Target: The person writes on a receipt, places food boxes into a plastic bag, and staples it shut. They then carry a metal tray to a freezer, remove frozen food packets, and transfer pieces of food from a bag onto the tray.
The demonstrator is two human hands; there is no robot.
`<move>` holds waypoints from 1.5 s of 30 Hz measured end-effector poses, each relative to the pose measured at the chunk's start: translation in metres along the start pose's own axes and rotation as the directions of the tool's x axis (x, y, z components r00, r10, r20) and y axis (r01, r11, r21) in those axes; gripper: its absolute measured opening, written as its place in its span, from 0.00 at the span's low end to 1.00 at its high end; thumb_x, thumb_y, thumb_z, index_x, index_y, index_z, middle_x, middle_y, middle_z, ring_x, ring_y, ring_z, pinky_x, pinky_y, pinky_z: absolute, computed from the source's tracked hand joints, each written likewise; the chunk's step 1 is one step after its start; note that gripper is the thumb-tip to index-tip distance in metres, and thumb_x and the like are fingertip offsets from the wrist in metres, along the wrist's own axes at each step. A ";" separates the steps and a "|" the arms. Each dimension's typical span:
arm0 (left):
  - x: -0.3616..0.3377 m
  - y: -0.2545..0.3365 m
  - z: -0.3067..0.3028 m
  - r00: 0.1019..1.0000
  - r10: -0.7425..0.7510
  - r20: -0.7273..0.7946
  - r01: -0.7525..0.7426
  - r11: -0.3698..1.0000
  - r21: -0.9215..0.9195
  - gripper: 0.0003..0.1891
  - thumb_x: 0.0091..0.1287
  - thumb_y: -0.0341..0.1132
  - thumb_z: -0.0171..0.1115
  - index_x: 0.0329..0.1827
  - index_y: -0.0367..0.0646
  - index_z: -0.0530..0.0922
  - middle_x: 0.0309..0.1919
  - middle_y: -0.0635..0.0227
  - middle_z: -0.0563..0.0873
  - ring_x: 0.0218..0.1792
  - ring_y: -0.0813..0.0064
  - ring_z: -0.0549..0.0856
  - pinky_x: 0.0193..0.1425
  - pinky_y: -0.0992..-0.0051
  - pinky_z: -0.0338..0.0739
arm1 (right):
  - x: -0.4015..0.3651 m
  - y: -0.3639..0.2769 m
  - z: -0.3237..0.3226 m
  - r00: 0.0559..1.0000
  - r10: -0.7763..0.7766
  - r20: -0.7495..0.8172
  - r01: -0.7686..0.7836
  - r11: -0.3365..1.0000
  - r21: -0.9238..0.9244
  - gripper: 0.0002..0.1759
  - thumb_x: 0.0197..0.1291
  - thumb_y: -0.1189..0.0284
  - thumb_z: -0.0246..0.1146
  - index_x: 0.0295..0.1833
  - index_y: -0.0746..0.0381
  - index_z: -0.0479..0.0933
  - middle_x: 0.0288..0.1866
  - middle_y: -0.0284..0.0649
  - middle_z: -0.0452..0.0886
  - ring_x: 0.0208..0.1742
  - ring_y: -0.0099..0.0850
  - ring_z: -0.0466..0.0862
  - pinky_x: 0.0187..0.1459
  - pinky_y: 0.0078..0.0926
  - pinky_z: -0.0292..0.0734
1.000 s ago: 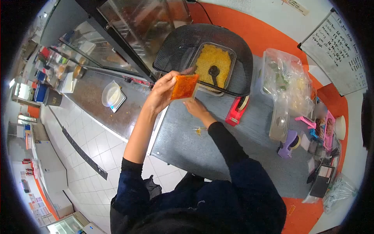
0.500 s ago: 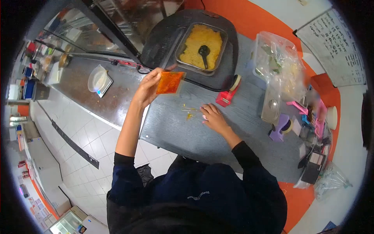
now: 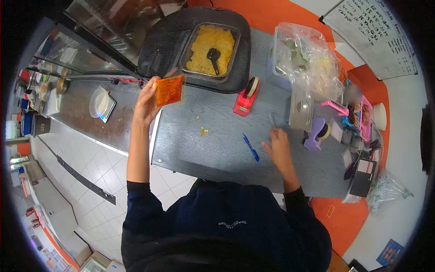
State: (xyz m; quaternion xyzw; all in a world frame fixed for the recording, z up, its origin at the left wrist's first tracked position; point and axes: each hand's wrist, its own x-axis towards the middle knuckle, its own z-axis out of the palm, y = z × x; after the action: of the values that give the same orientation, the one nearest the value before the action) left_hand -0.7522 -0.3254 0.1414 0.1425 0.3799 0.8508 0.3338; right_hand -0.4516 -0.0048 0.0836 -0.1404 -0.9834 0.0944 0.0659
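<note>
Sauce pouch (image 3: 169,90) in left hand (image 3: 147,102), yellow-filled tray (image 3: 210,43)

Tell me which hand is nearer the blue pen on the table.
Right. The right hand is just beside the blue pen, on its right; the left hand is raised well off to the pen's left, holding an orange packet.

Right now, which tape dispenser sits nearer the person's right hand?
The purple tape dispenser, beside the right hand; the red tape dispenser stands farther away, by the mesh cover.
</note>
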 end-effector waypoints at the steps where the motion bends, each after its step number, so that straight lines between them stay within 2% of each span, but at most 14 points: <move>1: -0.001 -0.001 0.004 1.000 0.004 -0.029 -0.004 1.000 0.018 0.15 0.66 0.37 0.57 0.51 0.41 0.69 0.58 0.50 0.73 0.58 0.60 0.77 0.61 0.61 0.73 | 0.006 -0.010 0.008 0.999 -0.042 -0.001 0.041 0.984 0.173 0.18 0.45 0.72 0.68 0.43 0.66 0.76 0.45 0.50 0.73 0.44 0.45 0.77 0.47 0.38 0.74; 4: -0.006 -0.010 0.013 0.999 0.004 -0.051 -0.002 0.999 0.035 0.15 0.66 0.37 0.57 0.51 0.41 0.69 0.60 0.49 0.71 0.59 0.59 0.76 0.61 0.61 0.73 | 0.024 -0.058 0.045 0.980 -0.183 0.074 0.129 0.878 0.460 0.11 0.50 0.73 0.64 0.40 0.62 0.78 0.42 0.43 0.74 0.42 0.42 0.77 0.45 0.37 0.74; 9: -0.024 -0.034 -0.001 0.995 -0.052 -0.085 0.057 0.997 0.050 0.11 0.66 0.37 0.56 0.47 0.44 0.70 0.67 0.46 0.61 0.63 0.56 0.72 0.63 0.60 0.72 | 0.063 -0.139 0.113 0.967 -0.247 0.058 0.176 0.817 0.549 0.08 0.52 0.70 0.62 0.37 0.62 0.78 0.43 0.43 0.74 0.46 0.40 0.76 0.45 0.39 0.74; 11: -0.029 -0.044 -0.010 0.996 -0.051 -0.076 0.056 0.997 0.056 0.11 0.67 0.38 0.56 0.46 0.43 0.69 0.68 0.46 0.61 0.62 0.56 0.72 0.62 0.60 0.72 | 0.073 -0.155 0.124 0.942 -0.245 0.229 0.146 0.915 0.377 0.15 0.51 0.65 0.65 0.43 0.59 0.78 0.48 0.41 0.72 0.52 0.40 0.74 0.48 0.42 0.73; 15: -0.038 -0.049 -0.017 0.977 -0.112 -0.179 0.140 0.979 0.149 0.10 0.66 0.38 0.57 0.44 0.44 0.71 0.70 0.47 0.57 0.63 0.56 0.71 0.62 0.61 0.71 | 0.066 -0.162 0.148 0.947 -0.246 0.205 0.204 0.957 0.204 0.16 0.49 0.64 0.66 0.42 0.59 0.78 0.49 0.42 0.72 0.54 0.41 0.72 0.48 0.45 0.73; 18: -0.039 -0.059 -0.033 0.988 -0.138 -0.064 0.146 0.979 0.144 0.10 0.67 0.39 0.55 0.43 0.43 0.72 0.69 0.55 0.62 0.60 0.65 0.74 0.61 0.65 0.71 | 0.055 -0.148 0.143 0.954 -0.206 0.217 0.166 0.968 0.188 0.12 0.48 0.66 0.66 0.38 0.58 0.79 0.47 0.41 0.74 0.53 0.39 0.74 0.48 0.42 0.73; 21: -0.042 -0.067 -0.053 0.976 -0.196 -0.098 0.211 0.959 0.189 0.10 0.67 0.40 0.56 0.44 0.43 0.73 0.69 0.55 0.63 0.60 0.66 0.74 0.61 0.65 0.71 | 0.041 -0.124 0.134 0.959 -0.175 0.223 0.076 0.917 0.392 0.08 0.46 0.68 0.67 0.33 0.58 0.81 0.41 0.40 0.77 0.47 0.39 0.77 0.46 0.39 0.74; 23: -0.046 -0.075 -0.069 0.946 -0.236 -0.220 0.278 0.943 0.183 0.12 0.66 0.40 0.57 0.47 0.44 0.73 0.63 0.60 0.71 0.57 0.68 0.76 0.60 0.66 0.71 | 0.026 -0.093 0.123 0.942 -0.241 0.233 0.019 0.732 0.681 0.08 0.45 0.67 0.69 0.29 0.59 0.80 0.34 0.39 0.78 0.39 0.37 0.79 0.41 0.35 0.75; 27: -0.050 -0.087 -0.069 0.923 -0.218 -0.316 0.296 0.928 0.224 0.14 0.66 0.39 0.58 0.50 0.44 0.73 0.47 0.70 0.80 0.53 0.73 0.78 0.58 0.69 0.70 | -0.029 0.011 0.078 0.879 -0.315 0.359 -0.162 0.510 0.844 0.08 0.47 0.66 0.69 0.29 0.59 0.81 0.33 0.41 0.81 0.36 0.34 0.80 0.40 0.30 0.74; 32: -0.043 -0.099 -0.073 0.940 -0.188 -0.286 0.272 0.917 0.290 0.15 0.66 0.38 0.57 0.53 0.44 0.72 0.49 0.72 0.79 0.53 0.73 0.77 0.60 0.71 0.69 | -0.155 0.166 -0.019 0.831 0.068 0.553 -0.522 0.440 0.731 0.09 0.55 0.66 0.67 0.34 0.61 0.82 0.32 0.36 0.81 0.35 0.26 0.80 0.39 0.25 0.74; 36: -0.043 -0.096 -0.003 0.941 -0.220 -0.258 0.324 0.807 0.493 0.18 0.72 0.42 0.45 0.55 0.42 0.74 0.52 0.66 0.79 0.51 0.69 0.80 0.56 0.67 0.73 | -0.270 0.251 -0.068 0.645 0.423 0.636 -0.756 0.231 0.613 0.10 0.54 0.65 0.67 0.36 0.61 0.81 0.32 0.35 0.81 0.34 0.25 0.79 0.36 0.24 0.76; 40: -0.077 -0.118 0.080 0.914 0.380 -0.142 -0.128 0.603 0.787 0.22 0.72 0.44 0.45 0.60 0.37 0.72 0.59 0.49 0.73 0.53 0.63 0.78 0.54 0.65 0.77 | -0.467 0.290 -0.073 0.267 0.777 0.570 -0.879 -0.045 0.474 0.13 0.52 0.66 0.67 0.41 0.61 0.81 0.35 0.38 0.81 0.36 0.24 0.79 0.34 0.24 0.77; 43: -0.041 -0.162 0.183 0.798 0.602 -0.005 -0.212 0.289 0.934 0.22 0.71 0.44 0.46 0.60 0.36 0.72 0.58 0.50 0.73 0.53 0.63 0.78 0.52 0.65 0.78 | -0.580 0.314 -0.023 0.138 0.790 0.597 -0.787 -0.279 0.551 0.17 0.47 0.61 0.68 0.41 0.59 0.81 0.33 0.39 0.82 0.30 0.30 0.81 0.29 0.32 0.77; 45: -0.017 -0.182 0.236 0.752 0.651 0.102 -0.261 0.151 0.953 0.22 0.71 0.44 0.47 0.59 0.36 0.72 0.58 0.50 0.73 0.53 0.63 0.78 0.50 0.66 0.78 | -0.645 0.340 -0.011 -0.093 0.789 0.607 -0.827 -0.401 0.395 0.20 0.47 0.61 0.67 0.47 0.56 0.78 0.40 0.40 0.81 0.35 0.35 0.82 0.31 0.41 0.76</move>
State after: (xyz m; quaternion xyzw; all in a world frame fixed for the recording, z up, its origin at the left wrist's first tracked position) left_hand -0.5391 -0.1177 0.1652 0.2694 0.7819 0.5384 -0.1619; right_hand 0.2535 0.1315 -0.0419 -0.7753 -0.3983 0.4902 -0.0020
